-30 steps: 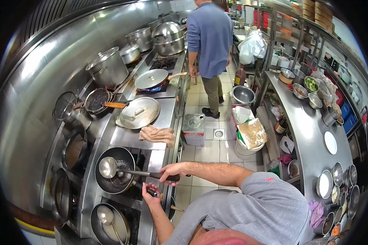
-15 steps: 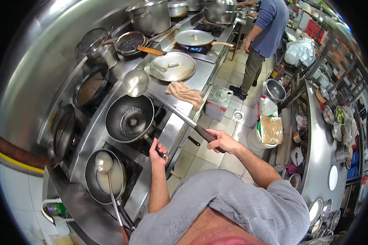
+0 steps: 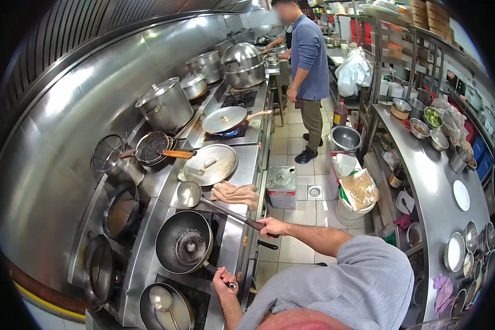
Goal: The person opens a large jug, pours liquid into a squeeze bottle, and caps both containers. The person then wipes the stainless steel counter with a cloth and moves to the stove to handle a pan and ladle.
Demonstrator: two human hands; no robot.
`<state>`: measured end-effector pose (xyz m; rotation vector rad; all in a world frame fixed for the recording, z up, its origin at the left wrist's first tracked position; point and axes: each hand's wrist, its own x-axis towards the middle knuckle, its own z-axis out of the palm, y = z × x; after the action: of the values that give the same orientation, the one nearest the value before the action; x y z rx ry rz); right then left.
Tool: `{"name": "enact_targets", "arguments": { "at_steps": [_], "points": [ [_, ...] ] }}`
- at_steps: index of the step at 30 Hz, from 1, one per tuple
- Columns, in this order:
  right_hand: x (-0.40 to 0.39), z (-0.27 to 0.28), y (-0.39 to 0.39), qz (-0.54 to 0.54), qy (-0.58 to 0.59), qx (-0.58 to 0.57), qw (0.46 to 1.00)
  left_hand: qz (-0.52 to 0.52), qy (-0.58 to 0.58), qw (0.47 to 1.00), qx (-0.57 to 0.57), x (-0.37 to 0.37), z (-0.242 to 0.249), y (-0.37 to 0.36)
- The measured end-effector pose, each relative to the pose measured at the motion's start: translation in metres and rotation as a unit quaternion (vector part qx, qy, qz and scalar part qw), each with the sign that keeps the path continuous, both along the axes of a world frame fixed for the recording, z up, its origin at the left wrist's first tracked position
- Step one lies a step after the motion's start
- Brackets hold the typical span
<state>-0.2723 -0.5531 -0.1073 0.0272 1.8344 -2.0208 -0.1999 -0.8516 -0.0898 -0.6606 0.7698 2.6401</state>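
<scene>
My left hand is wrapped round the handle of a dark frying pan. The pan sits on a burner, and its bottom carries a whitish, wet-looking residue. With my right hand I grip the dark handle end of a long ladle. Its steel bowl hangs just past the pan's far rim, beside a crumpled cloth. Nearest to me stands a second pan holding cloudy liquid, with another ladle resting in it.
Beyond the cloth lie a large lid and strainers. A covered pan sits over a blue flame. Big pots line the back. Another person stands in the aisle. A steel counter with bowls runs along the right.
My view has tilted up and shows more of the aisle. The ladle's bowl appears lower and nearer the cloth. My left fingers have closed more fully round the pan handle.
</scene>
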Motion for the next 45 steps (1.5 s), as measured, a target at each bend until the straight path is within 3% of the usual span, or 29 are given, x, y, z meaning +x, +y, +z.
{"name": "enact_targets", "arguments": {
  "at_steps": [3,5,6,8,11,13,15,17,20,23,24,26,27,29,34,39,43,45],
  "points": [
    [-0.017,-0.019,-0.008,0.018,0.036,0.072,0.997,-0.010,-0.018,1.000,0.000,-0.001,0.004,0.002],
    [-0.028,-0.019,-0.012,0.020,0.056,0.249,0.967,-0.012,-0.011,1.000,-0.008,-0.002,0.003,0.005],
    [-0.037,-0.032,-0.014,0.018,0.053,0.247,0.967,-0.019,-0.008,1.000,-0.014,-0.004,0.000,0.005],
    [-0.060,-0.072,-0.018,-0.011,0.176,0.361,0.916,-0.025,-0.008,1.000,-0.014,-0.011,-0.007,0.007],
    [-0.045,-0.022,-0.023,0.000,0.089,0.432,0.897,-0.042,-0.004,0.999,-0.008,-0.021,-0.018,0.006],
    [-0.038,-0.028,-0.015,-0.015,0.092,0.426,0.900,-0.021,-0.013,0.998,-0.052,-0.023,-0.007,0.017],
    [-0.021,-0.038,0.003,-0.156,0.154,0.378,0.899,-0.029,-0.002,0.998,-0.055,-0.020,-0.010,0.016],
    [0.004,-0.066,0.033,-0.238,0.178,0.348,0.889,0.046,0.003,0.990,-0.134,-0.014,-0.006,0.021],
    [0.073,-0.128,0.089,-0.318,0.020,0.249,0.915,0.024,0.019,0.993,-0.118,-0.012,-0.020,0.010],
    [0.163,-0.187,0.125,-0.363,-0.106,0.352,0.856,0.022,0.012,0.994,-0.108,-0.013,-0.013,0.012],
    [0.188,-0.210,0.141,-0.307,-0.159,0.354,0.869,0.028,0.012,0.997,-0.068,-0.015,-0.007,0.017],
    [0.240,-0.188,0.136,-0.291,-0.292,0.260,0.873,0.029,0.010,0.999,-0.025,-0.026,0.001,0.026],
    [0.253,-0.186,0.133,-0.281,-0.295,0.270,0.872,0.025,0.006,0.999,-0.023,-0.034,0.000,0.026],
    [0.286,-0.187,0.125,-0.249,-0.344,0.247,0.871,-0.069,0.119,0.990,0.005,-0.040,-0.019,0.016],
    [0.291,-0.171,0.120,-0.166,-0.301,0.240,0.908,0.025,0.035,0.998,0.044,-0.002,0.016,0.026],
    [0.249,-0.149,0.135,-0.093,-0.249,0.241,0.933,0.030,0.084,0.996,0.014,0.077,0.055,0.042],
    [0.219,-0.135,0.138,-0.082,-0.171,0.178,0.966,0.095,0.107,0.990,-0.017,0.141,0.101,0.050],
    [0.204,-0.132,0.127,-0.086,-0.157,0.136,0.974,0.052,0.138,0.989,-0.021,0.170,0.124,0.047]
  ]
}}
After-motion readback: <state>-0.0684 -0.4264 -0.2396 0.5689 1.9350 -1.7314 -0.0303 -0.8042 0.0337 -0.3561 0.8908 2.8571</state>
